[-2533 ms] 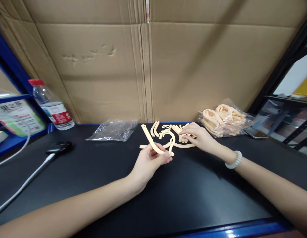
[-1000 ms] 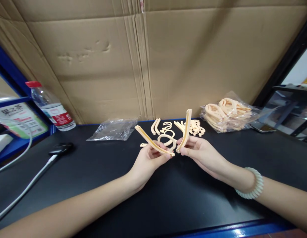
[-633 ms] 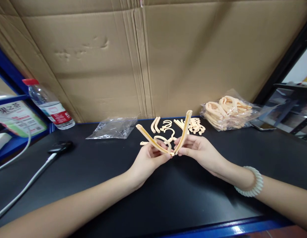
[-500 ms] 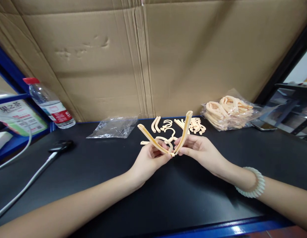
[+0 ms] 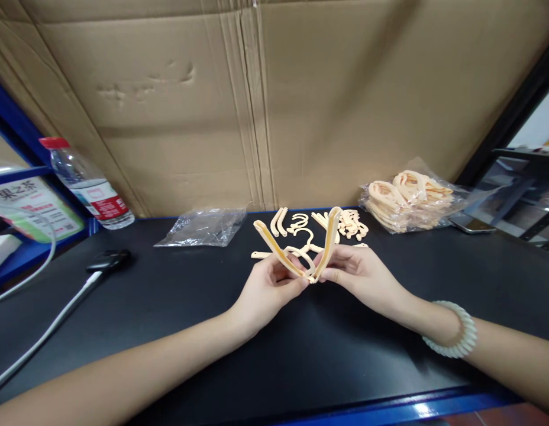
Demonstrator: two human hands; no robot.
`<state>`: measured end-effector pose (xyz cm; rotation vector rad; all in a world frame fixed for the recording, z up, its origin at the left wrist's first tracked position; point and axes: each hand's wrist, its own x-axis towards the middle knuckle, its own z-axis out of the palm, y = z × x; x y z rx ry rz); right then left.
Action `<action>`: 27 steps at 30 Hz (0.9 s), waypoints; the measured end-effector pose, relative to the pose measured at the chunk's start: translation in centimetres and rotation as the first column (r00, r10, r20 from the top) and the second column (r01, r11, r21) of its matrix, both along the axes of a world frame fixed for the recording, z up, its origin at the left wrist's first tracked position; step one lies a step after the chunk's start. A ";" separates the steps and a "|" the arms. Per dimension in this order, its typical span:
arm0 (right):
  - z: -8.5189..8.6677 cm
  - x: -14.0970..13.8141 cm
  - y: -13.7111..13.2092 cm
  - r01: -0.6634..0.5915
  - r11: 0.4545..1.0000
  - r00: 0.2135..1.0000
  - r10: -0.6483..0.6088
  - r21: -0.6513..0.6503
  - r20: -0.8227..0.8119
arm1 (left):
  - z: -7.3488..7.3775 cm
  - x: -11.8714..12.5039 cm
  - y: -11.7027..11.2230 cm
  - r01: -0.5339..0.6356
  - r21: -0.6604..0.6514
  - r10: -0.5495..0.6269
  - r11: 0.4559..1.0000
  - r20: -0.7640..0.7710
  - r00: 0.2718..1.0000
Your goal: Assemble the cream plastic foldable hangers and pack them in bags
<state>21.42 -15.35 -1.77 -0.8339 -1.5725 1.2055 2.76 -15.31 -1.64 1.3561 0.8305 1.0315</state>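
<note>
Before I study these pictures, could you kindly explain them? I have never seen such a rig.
There is no machine: a person works with two bare hands. One head-worn camera takes every picture, looking forward and down. The left hand and right hand each pinch one cream hanger arm; the lower ends meet in a V, and a curved hook shows between them. On the black tabletop, just beyond, lie a spread-out hanger and loose hanger parts. Farther left are a flat clear plastic bag and a water bottle; to the right, bagged cream pieces.
</note>
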 end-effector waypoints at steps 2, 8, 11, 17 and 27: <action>-0.2 0.0 0.0 0.007 1.000 1.000 -0.007 -0.002 -0.016 | -0.1 0.0 0.0 -0.005 0.006 0.005 1.000 0.004 1.000; -0.4 -0.1 -0.3 0.020 0.999 1.000 -0.021 -0.025 -0.018 | -0.2 0.0 -0.1 -0.043 -0.007 0.043 0.999 0.020 0.999; -0.3 -0.1 -0.4 0.037 0.999 0.999 -0.037 -0.034 -0.009 | -0.2 0.1 0.0 -0.052 -0.013 0.053 0.999 0.019 0.998; 0.0 -0.2 -0.4 0.082 0.995 0.996 -0.080 -0.054 0.027 | -0.1 0.1 0.0 -0.050 -0.039 0.052 0.998 0.041 0.998; 1.4 2.0 1.1 -0.029 0.994 0.990 0.043 -0.105 0.132 | 0.9 -0.8 0.4 -0.037 -0.112 0.044 0.993 0.056 0.997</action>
